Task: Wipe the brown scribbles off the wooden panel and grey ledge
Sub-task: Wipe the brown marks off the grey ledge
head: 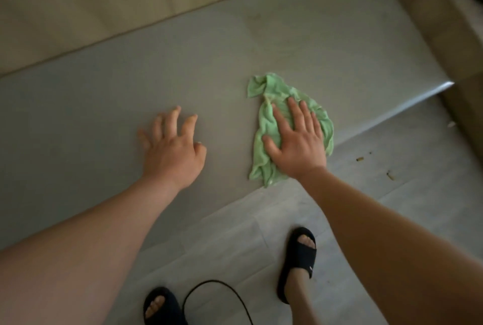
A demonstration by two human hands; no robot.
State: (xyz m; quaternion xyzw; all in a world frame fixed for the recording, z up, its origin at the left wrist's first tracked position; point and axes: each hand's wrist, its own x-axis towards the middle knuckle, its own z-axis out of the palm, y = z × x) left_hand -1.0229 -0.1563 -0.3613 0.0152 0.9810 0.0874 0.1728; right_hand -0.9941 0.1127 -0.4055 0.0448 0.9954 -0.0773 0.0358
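A crumpled light green cloth (269, 89) lies on the wide grey ledge (104, 89), near its front edge. My right hand (298, 136) presses flat on the cloth with its fingers straight and spread. To the left, my left hand (175, 146) rests on the bare ledge with its fingers spread, holding nothing. The pale wooden panel (91, 3) rises behind the ledge. A faint brownish smudge (257, 17) shows at the ledge's far side; the view is blurred and I make out no clear scribbles.
A second wooden panel (449, 23) closes the ledge on the right. Below the ledge is a grey tiled floor (379, 194) with small brown crumbs (360, 159). My feet stand there in black slippers (298, 262), and a black cable (217, 285) loops between them.
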